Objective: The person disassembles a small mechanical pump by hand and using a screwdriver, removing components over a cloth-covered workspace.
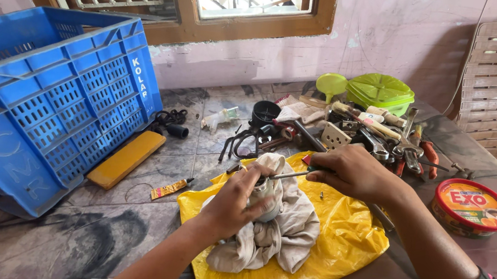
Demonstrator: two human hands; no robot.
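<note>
My left hand [238, 202] grips a small whitish object [265, 192] wrapped in a beige rag [278, 233]. The rag lies on a yellow plastic sheet [336, 243] spread over the tiled table. My right hand [350, 170] holds a screwdriver [287, 175] by its handle. The thin metal shaft points left, and its tip rests on the object in my left hand.
A blue plastic crate [47, 98] fills the left of the table, with a yellow bar [126, 158] and a small glue tube [169, 188] beside it. Behind lie a pile of hand tools [379, 142], a green lidded box [380, 91] and funnel [331, 84]. A round red-rimmed tub [471, 207] sits right.
</note>
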